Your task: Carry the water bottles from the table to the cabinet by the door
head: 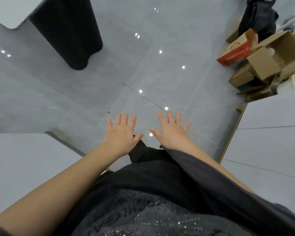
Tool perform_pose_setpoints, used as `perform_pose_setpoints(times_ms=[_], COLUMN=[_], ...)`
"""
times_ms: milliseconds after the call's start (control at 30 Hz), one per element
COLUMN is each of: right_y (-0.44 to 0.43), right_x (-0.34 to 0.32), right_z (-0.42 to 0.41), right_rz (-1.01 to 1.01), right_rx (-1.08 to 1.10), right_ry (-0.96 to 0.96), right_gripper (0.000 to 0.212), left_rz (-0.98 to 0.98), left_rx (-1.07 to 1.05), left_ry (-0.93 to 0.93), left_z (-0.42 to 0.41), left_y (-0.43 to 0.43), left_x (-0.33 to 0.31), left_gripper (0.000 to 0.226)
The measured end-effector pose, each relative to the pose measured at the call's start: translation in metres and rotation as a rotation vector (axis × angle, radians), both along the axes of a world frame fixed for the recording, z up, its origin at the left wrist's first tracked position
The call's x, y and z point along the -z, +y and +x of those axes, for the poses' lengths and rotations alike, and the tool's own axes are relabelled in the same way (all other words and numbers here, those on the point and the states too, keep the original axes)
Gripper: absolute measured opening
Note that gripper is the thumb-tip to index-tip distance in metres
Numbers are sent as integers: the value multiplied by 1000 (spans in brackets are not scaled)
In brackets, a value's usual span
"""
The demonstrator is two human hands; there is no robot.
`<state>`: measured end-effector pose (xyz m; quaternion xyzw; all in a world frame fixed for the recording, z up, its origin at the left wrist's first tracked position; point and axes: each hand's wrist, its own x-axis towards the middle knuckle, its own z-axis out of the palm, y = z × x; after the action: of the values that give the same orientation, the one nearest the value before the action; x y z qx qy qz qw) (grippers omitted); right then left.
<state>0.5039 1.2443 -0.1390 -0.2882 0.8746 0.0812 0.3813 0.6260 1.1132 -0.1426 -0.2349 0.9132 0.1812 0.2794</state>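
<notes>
Hovering over glossy floor (143, 57) — left hand (122, 134), right hand (172, 132), splayed.

A: Black column (66, 34)?
B: Blurred. Top cut by the upper edge. Kind not determinable.
A: Boxes (271, 65)?
B: Pile runs off the right edge; contents hidden.
A: Shirt lettering (109, 217)?
B: Illegible.

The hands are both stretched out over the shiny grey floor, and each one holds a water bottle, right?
No. In the head view the left hand and the right hand are stretched out over the shiny grey floor, but they hold nothing: the fingers are spread wide.
</notes>
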Motion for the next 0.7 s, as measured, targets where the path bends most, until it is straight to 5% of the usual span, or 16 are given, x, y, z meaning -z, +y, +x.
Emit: perform_pose_setpoints(times_ms=[467, 700], right_y=[-250, -365], right_x=[-12, -2], right_z=[-11, 20], right_rz=[25, 77], right_rx=[-367, -273], right_ry=[-56, -53], right_gripper=[74, 74], left_rz=[79, 113], left_rx=[-318, -226], left_ry=[-11, -37], left_z=[16, 40], left_y=[-206, -333], left_x=[-1, 11], left_gripper=[74, 74])
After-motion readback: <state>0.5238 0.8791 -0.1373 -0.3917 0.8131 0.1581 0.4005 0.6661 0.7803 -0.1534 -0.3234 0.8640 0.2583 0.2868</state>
